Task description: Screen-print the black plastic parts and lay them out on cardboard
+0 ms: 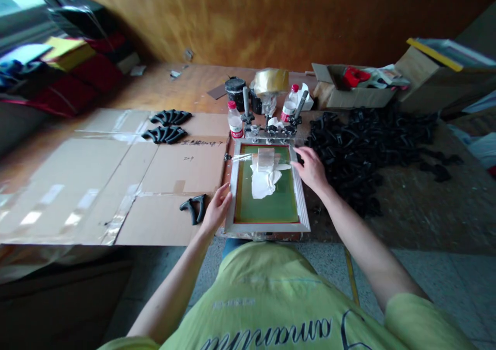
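Observation:
A silkscreen frame (306, 216) with a metal border and a green mesh lies in front of me. On its left side, my left hand (217, 205) is closed at the edge, the fingertips partly hidden. My right hand (312, 170) holds the opposite side near the far corner, thumb and fingers at the rim. A squeegee-like block (265, 160) rests on the mesh with a crumpled white cloth (263, 183) against it. Clamps (271, 131) stand at the frame's far end. Left of my left hand lie a few black curved handle-like parts (194, 208).
Cardboard sheets (93, 169) cover the left of the table, bearing two rows of black parts (166, 134). To the right spreads a large heap of black parts (349, 148). Bottles (234, 120), a black tub (234, 91) and an open box (354, 96) stand behind.

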A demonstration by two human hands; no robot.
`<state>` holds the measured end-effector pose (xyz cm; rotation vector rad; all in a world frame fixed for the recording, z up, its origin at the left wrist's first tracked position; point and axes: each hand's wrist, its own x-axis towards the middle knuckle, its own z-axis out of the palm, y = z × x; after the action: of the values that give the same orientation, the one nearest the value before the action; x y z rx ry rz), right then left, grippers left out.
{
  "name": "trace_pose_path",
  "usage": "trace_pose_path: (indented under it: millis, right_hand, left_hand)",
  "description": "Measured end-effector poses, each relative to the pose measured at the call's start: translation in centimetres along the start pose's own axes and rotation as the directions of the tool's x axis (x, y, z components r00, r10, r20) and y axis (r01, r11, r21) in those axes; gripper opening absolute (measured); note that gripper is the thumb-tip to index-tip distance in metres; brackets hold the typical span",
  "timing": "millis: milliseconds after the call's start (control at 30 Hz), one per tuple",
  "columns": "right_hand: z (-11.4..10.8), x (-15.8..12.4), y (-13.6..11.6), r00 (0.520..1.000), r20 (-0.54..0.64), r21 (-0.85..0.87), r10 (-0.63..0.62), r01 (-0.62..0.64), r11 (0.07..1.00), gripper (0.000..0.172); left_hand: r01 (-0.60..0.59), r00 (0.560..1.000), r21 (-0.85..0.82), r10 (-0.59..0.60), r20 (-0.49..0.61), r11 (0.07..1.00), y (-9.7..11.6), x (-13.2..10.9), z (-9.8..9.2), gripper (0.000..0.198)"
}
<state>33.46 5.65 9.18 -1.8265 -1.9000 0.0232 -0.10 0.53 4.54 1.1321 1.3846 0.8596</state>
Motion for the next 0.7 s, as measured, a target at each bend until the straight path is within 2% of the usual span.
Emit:
trace_pose_path:
  millis: [67,100,167,233,300,433,533,567,600,700]
  right_hand:
    - [0.7,2.0,-2.8,0.991,0.033,-0.026,-0.132,0.132,0.991,0.057]
    - [1.4,2.8,-4.2,0.98,0.085,-0.043,-0.181,0.185,0.982,0.056]
    - [2.8,3.3,-6.3,0.946,0.231,-0.06,-0.226,0.246,0.967,0.041]
    - [4.0,2.5,-7.3,0.904,0.361,-0.058,-0.23,0.268,0.962,0.023]
    - [4.3,0.7,-7.4,0.867,0.434,-0.054,-0.246,0.297,0.953,0.015]
    - [2.6,-3.1,-6.4,0.758,0.489,0.049,-0.431,0.47,0.881,0.025]
    - [1.3,-3.4,-5.7,0.67,0.504,0.168,-0.545,0.543,0.822,0.02]
    - [1.2,-3.0,-5.6,0.671,0.498,0.186,-0.55,0.537,0.823,0.017]
    - [1.2,-2.7,-5.6,0.696,0.481,0.185,-0.533,0.514,0.838,0.014]
    - [2.1,-2.6,-5.8,0.812,0.396,0.12,-0.429,0.417,0.901,0.019]
  left_hand:
    - [0.012,1.0,0.064,-0.01,-0.021,0.998,-2.1,0.9,0.4,0.071]
    - [0.013,0.999,0.095,-0.009,-0.039,0.995,-2.8,1.4,0.6,0.068]
    - [0.023,0.997,0.121,-0.014,-0.071,0.992,-3.4,2.0,0.8,0.059]
    - [0.045,0.995,0.098,-0.037,-0.089,0.994,-3.4,2.2,0.8,0.053]
    - [0.068,0.994,0.072,-0.062,-0.094,0.995,-3.3,2.2,0.8,0.048]
    - [0.055,0.995,0.097,-0.046,-0.09,0.994,-3.4,2.0,0.7,0.046]
    - [0.042,0.996,0.121,-0.032,-0.081,0.992,-3.7,2.1,0.7,0.048]
    - [0.044,0.996,0.123,-0.035,-0.079,0.991,-3.7,2.1,0.6,0.048]
    - [0.044,0.997,0.123,-0.035,-0.076,0.991,-3.8,2.2,0.6,0.049]
    - [0.028,0.998,0.13,-0.021,-0.06,0.991,-3.8,2.3,0.6,0.05]
